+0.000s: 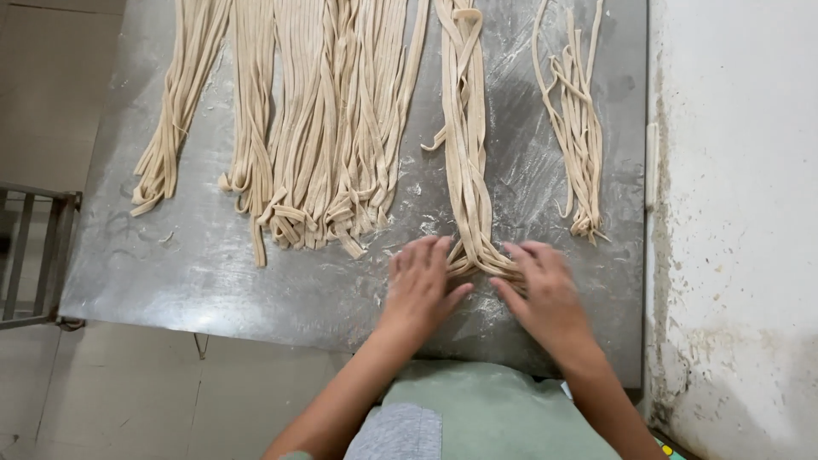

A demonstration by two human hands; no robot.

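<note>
table (213, 281): sheet metal, dull brushed sheen, scratched, smeared and dusted with white flour
noodle bundle (469, 153): raw dough strips, matt, pale beige, floured, soft and limp
other noodle strands (324, 128): same dough, matt, dry-powdered surface
wall (733, 170): plaster, white, rough, stained and flaking near the base
floor (128, 392): tiles, pale, smooth, low gloss
rack (34, 255): metal bars, grey, matt
garment (477, 409): woven cloth, green, matt, with a grey cloth patch
</note>
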